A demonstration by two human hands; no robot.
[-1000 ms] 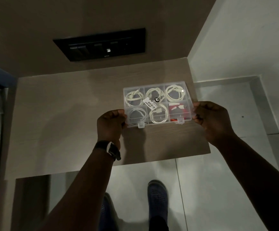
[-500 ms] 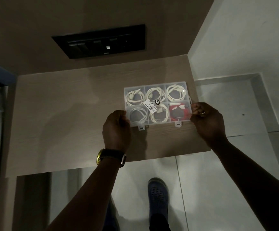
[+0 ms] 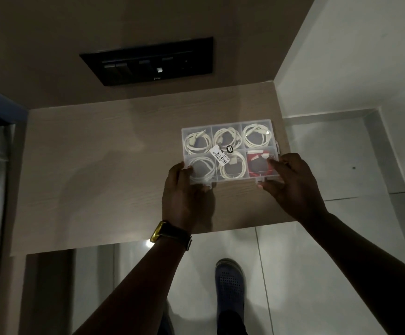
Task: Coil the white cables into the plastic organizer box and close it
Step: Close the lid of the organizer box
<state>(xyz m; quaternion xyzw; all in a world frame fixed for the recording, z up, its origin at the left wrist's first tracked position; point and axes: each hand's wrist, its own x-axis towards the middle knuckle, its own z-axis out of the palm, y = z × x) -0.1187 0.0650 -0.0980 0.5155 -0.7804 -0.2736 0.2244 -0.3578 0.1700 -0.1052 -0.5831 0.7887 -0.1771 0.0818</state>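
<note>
A clear plastic organizer box (image 3: pixel 230 124) lies on the wooden shelf (image 3: pixel 100 165) with its lid down. Through the lid I see coiled white cables (image 3: pixel 197 141) in several compartments and a red item (image 3: pixel 259 165) in the near right one. A price sticker (image 3: pixel 219 155) sits on the lid. My left hand (image 3: pixel 184 197) grips the near left corner, thumb on the lid. My right hand (image 3: pixel 293 187) holds the near right corner, fingers pressing on the lid and front edge.
A black switch panel (image 3: pixel 153 61) is on the wall behind the shelf. A white wall (image 3: pixel 353 56) rises at the right. Below lie pale floor tiles (image 3: pixel 293 274) and my blue shoe (image 3: pixel 230 288). A watch (image 3: pixel 170 234) is on my left wrist.
Both hands have slid from the box's sides onto its near corners and lid. The box has stayed in about the same place on the shelf.
</note>
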